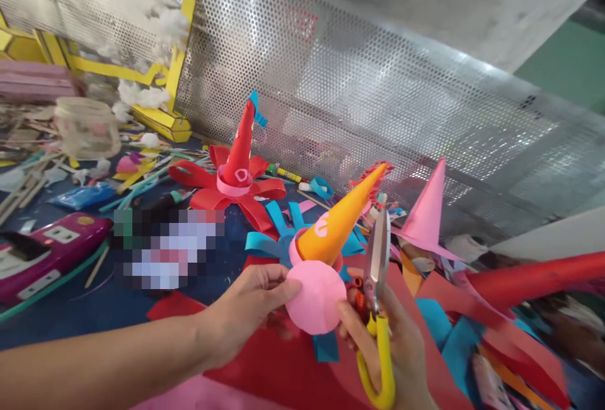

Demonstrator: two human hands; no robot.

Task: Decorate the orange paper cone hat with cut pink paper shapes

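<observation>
Between my hands is a round pink paper disc (316, 298), held upright toward me. My left hand (258, 300) pinches its left edge between thumb and fingers. At the disc's right edge are the fingers of my right hand (392, 334), which also carries a pair of scissors (378, 284) with yellow handles, blades pointing up. Just behind the disc stands an orange paper cone (338, 215), tilted right, with a red fringed tip and blue paper loops (265, 243) around its base. Small dark red curled pieces (360, 296) show beside my right fingers.
A red cone (241, 145) with red loops stands behind, and a pink cone (431, 211) to the right. Red paper (278, 372) lies under my hands. A purple glue gun (61, 246), a plastic jar (88, 126) and sticks are left. A perforated metal panel (359, 89) closes the back.
</observation>
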